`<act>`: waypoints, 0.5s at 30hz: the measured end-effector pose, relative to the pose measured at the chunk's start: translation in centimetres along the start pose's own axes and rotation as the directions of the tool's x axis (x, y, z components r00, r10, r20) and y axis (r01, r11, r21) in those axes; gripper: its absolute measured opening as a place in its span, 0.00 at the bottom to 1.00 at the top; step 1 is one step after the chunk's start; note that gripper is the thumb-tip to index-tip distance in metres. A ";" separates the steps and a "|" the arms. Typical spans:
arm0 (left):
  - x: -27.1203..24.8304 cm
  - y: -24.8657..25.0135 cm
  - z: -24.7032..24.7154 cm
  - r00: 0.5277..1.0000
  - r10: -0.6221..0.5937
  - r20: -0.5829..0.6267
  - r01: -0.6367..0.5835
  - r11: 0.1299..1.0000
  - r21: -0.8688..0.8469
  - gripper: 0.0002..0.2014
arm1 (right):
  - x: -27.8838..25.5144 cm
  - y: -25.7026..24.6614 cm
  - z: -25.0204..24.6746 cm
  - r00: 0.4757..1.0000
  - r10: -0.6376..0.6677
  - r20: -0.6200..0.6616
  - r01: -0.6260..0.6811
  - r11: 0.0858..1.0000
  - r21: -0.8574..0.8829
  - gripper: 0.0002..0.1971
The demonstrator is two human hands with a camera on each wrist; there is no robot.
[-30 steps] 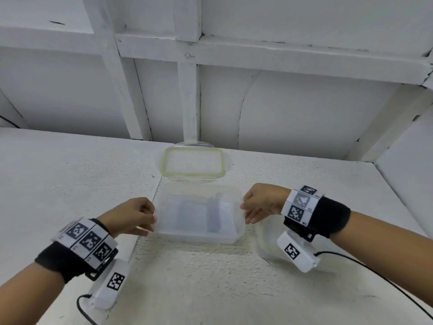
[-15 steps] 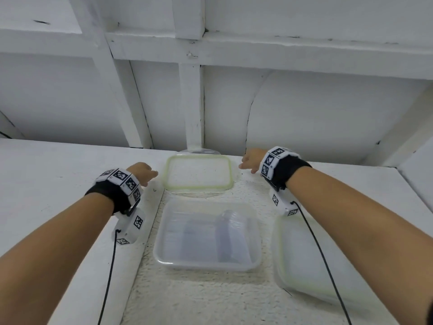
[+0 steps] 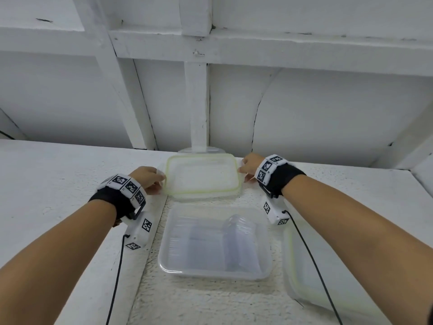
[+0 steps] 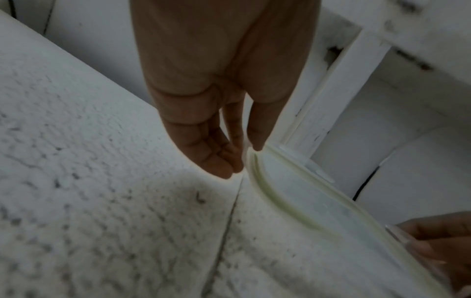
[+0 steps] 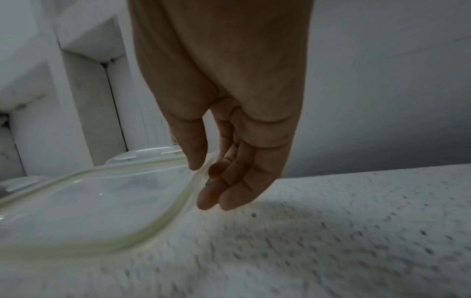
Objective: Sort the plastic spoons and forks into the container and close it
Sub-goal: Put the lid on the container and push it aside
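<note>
Already the sorting looks done, as far as can be judged: the clear container (image 3: 214, 242) sits nearer the person than the two grips, between the forearms, and pale translucent cutlery (image 3: 239, 240) lies inside it. Spoons cannot be told from forks through the blur.

Closing is what remains. The lid (image 3: 202, 175), clear with a yellow-green seal, is held at its two short ends.

- Left hand (image 3: 150, 180): thumb on top of the lid's left rim, fingers (image 4: 216, 157) curled just beneath the edge. A light pinch, hand mostly closed.
- Right hand (image 3: 249, 166): the same on the right rim, thumb above, fingers (image 5: 229, 187) tucked under the edge. Also a pinch.

The lid's near edge shows a shadow under it and seems just off the white table (image 3: 58, 184); whether the far edge is clear of it cannot be told.

A second lid or shallow tray (image 3: 304, 277) lies outside the right grip, under the right forearm, untouched.

Left to do, by my reading: carry the lid toward the person over the container, seat it, press it shut.
</note>
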State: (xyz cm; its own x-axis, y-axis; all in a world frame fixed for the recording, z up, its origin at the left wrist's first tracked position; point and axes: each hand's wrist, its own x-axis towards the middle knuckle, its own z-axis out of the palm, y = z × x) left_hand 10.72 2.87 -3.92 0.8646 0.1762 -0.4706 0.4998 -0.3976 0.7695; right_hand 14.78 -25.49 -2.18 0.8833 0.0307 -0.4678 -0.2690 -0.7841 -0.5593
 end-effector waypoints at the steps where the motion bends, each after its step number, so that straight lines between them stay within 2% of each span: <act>1: -0.7 0.4 -0.3 1.000 0.015 -0.002 -0.015 0.999 -0.049 0.08 | -0.4 -0.5 -0.4 1.000 0.000 0.017 -0.001 0.999 0.053 0.11; 4: -2.9 2.0 -1.7 0.992 0.127 -0.005 -0.125 0.973 -0.192 0.09 | -2.8 -1.7 -3.0 0.995 -0.067 -0.069 0.076 0.987 0.143 0.02; 6: -4.7 2.7 -2.8 0.975 0.221 -0.008 -0.217 0.950 -0.227 0.07 | -5.2 -2.0 -5.0 0.987 -0.121 -0.102 0.138 0.974 0.179 0.05; 8: -6.4 3.0 -3.6 0.941 0.338 -0.005 -0.333 0.923 -0.194 0.07 | -7.6 -1.8 -6.3 0.986 -0.150 -0.072 0.165 0.942 0.292 0.10; 12: -9.4 2.3 -3.1 0.842 0.540 -0.007 -0.539 0.839 -0.069 0.10 | -12.4 0.4 -5.9 0.995 -0.102 0.014 0.077 0.828 0.556 0.10; 15: -11.1 0.9 -1.9 0.813 0.582 -0.026 -0.582 0.808 -0.090 0.12 | -14.7 2.5 -4.8 0.998 -0.059 -0.018 0.054 0.702 0.710 0.10</act>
State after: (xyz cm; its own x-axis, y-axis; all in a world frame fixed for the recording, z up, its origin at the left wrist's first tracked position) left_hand 1.68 2.27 2.86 0.9950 -0.0648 0.0766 -0.0943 -0.3432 0.9345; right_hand 2.95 -30.89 6.61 0.9043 0.0657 -0.4218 -0.4137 -0.1085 -0.9039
